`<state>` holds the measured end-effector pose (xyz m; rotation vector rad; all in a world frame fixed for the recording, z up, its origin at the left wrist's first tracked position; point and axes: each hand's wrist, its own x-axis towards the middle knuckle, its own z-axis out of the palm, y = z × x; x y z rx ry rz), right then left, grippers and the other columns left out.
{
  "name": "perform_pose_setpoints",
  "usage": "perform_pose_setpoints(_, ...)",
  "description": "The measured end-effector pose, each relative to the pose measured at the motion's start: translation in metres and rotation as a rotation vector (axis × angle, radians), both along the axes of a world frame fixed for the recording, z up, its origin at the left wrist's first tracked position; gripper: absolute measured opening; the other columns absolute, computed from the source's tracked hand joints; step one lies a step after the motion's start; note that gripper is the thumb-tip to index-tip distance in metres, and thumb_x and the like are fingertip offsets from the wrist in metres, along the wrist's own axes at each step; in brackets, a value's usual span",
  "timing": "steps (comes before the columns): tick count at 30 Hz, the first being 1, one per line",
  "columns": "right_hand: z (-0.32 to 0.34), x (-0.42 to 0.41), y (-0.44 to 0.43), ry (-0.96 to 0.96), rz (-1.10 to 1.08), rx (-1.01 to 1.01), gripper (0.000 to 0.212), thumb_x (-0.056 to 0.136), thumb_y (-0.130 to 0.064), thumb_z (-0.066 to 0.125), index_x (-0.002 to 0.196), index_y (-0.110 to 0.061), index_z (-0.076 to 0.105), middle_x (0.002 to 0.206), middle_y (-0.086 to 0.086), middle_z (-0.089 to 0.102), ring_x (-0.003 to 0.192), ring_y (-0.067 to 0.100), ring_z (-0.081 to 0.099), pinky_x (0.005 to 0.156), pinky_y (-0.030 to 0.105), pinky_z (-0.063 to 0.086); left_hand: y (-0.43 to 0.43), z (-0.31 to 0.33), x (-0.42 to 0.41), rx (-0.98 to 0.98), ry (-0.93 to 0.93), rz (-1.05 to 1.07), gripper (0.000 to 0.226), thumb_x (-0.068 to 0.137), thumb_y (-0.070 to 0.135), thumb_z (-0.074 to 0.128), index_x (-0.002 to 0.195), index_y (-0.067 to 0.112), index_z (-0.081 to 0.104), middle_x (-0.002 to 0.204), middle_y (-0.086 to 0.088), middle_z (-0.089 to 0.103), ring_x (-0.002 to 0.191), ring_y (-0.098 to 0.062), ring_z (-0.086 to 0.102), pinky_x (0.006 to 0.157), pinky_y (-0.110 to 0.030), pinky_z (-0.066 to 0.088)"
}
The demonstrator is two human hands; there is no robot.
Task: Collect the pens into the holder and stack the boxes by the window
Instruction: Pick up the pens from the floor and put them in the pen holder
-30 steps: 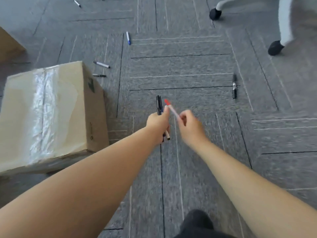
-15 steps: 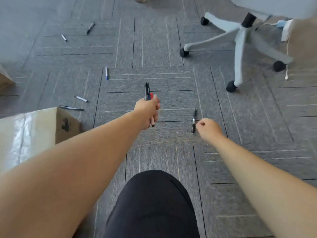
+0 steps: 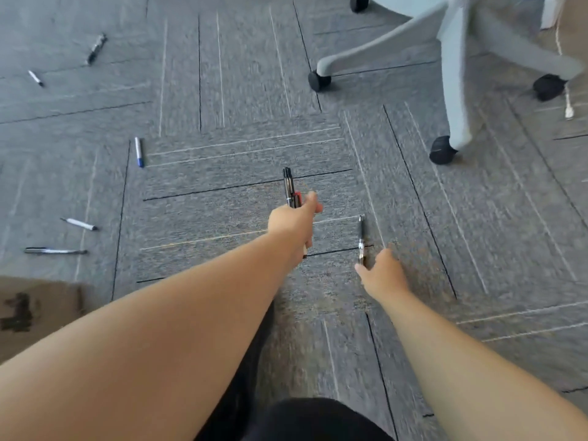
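On grey carpet floor (image 3: 222, 192), right hand (image 3: 381, 275) now lower, fingers (image 3: 361, 268) touching slim black pen (image 3: 360, 238), not yet closed, left hand (image 3: 294, 222) still gripping bundle of black and red pens (image 3: 291, 189).

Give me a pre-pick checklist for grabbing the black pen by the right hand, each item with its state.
1. Black pen lies flat on the carpet, nothing on top: ok.
2. Right hand is at the pen's near end; fingertips seem to touch it, but it is not lifted: not ok yet.
3. Left hand grips its bundle of pens securely: ok, fist closed around them.
4. Chair caster clear of the pen: ok, it sits well away.
5. Room in the left hand for another pen: cannot tell.
6. Holder in view for drop-off: not ok, none visible.
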<state>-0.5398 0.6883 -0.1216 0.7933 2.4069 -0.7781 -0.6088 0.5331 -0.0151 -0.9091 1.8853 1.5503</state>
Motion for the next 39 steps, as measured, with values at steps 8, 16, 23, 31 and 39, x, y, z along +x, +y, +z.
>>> perform_pose_setpoints(8,0.069,-0.051,-0.064,0.252,0.125,-0.319,0.012,0.099,-0.025,0.05,0.094,-0.016,0.055,0.073,-0.005,0.053,0.057,0.008,0.043,0.049,0.022,0.032,-0.033,0.004,-0.028,-0.009,-0.017,0.079,0.057,0.068,0.07,0.067,0.083,0.016,0.058,0.056,0.003,0.043,0.044,-0.012,0.04,0.044,-0.021,0.035)
perform_pose_setpoints(16,0.198,-0.109,-0.187,0.191,0.405,-0.405,0.029,0.095,-0.04,0.052,0.079,-0.018,0.063,0.077,0.001,0.065,0.073,0.019,0.057,0.061,0.028,0.041,-0.146,0.094,-0.076,-0.081,0.055,0.248,0.027,0.082,0.029,0.065,0.062,0.016,0.053,0.071,-0.007,0.063,0.066,-0.026,0.061,0.068,-0.035,0.054)
perform_pose_setpoints(23,0.263,-0.188,-0.307,-0.022,0.706,-0.248,0.045,0.099,-0.039,0.04,0.09,-0.003,0.064,0.086,0.015,0.07,0.085,0.035,0.064,0.075,0.036,0.048,-0.287,0.141,-0.08,-0.061,0.013,0.688,0.024,0.095,0.028,0.056,0.075,0.019,0.048,0.064,0.002,0.064,0.052,-0.02,0.057,0.065,-0.038,0.055)
perform_pose_setpoints(31,0.266,-0.282,-0.392,-0.104,1.004,-0.011,0.035,0.1,-0.029,0.038,0.078,-0.007,0.054,0.089,0.016,0.068,0.075,0.026,0.05,0.06,0.033,0.032,-0.38,0.15,-0.086,-0.37,-0.145,0.783,0.031,0.083,0.026,0.065,0.062,0.019,0.043,0.075,-0.01,0.063,0.084,-0.034,0.064,0.075,-0.036,0.049)
perform_pose_setpoints(39,0.169,-0.317,-0.425,-0.163,1.194,0.065,0.027,0.1,-0.027,0.034,0.085,-0.011,0.051,0.08,0.005,0.054,0.072,0.023,0.048,0.059,0.031,0.035,-0.375,0.068,-0.084,-0.606,-0.227,0.482,0.033,0.095,0.039,0.048,0.08,0.011,0.056,0.082,-0.011,0.062,0.086,-0.033,0.059,0.069,-0.031,0.036)
